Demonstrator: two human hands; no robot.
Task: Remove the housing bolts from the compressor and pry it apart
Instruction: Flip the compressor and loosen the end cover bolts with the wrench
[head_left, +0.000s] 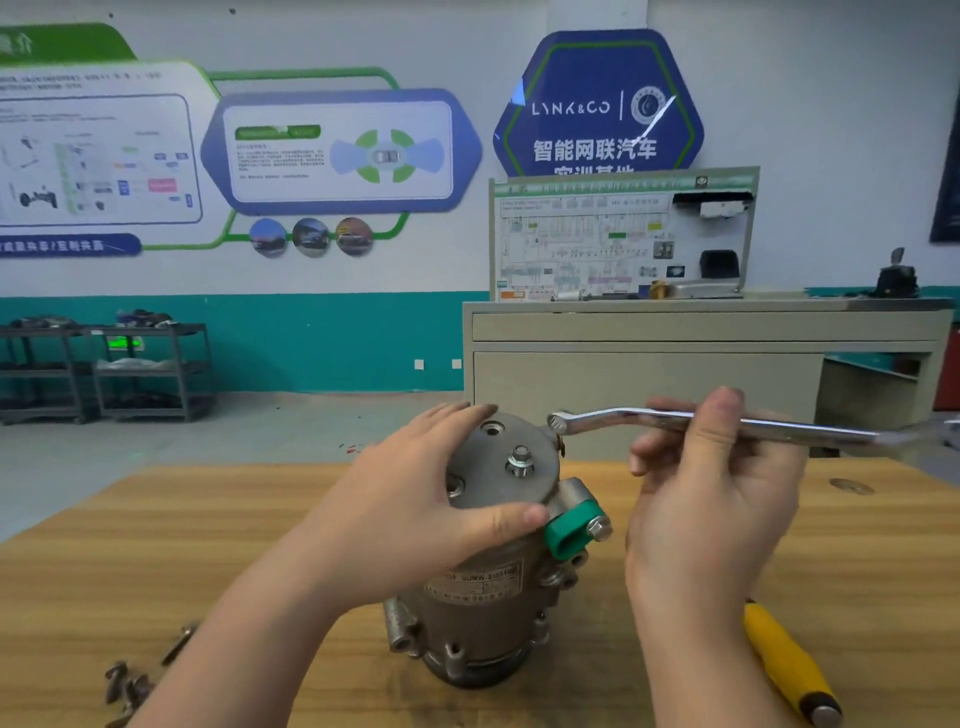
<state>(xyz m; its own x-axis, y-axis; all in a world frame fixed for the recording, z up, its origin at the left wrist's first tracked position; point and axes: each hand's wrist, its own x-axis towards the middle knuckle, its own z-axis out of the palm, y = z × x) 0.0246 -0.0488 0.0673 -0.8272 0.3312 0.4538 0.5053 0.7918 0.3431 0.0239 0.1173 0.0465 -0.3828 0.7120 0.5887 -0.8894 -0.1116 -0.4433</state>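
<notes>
**Steel wrench poised at the compressor's far rim**

Steel caught the light where the ring wrench (675, 422) ran almost level, its long axis left to right, held in a pinch by the fingers (654, 457) and thumb of the right hand (711, 499). Its ring end sat at the top right edge of the compressor (493, 551), which stood upright on the wooden worktop (208, 545), just in front of the person. The left hand (415, 519) gripped the housing's upper end, fingers spread over the cap and thumb pressed along the side beside a green clip (569, 530). So the wrench hand lay nearer the rim bolt. Loose bolts (130, 680) lay at the near left; a yellow-handled tool (789, 665) lay to the right. The body label read partly "SUMW"; a wall sign (597, 104) read "LYNK&CO".
</notes>
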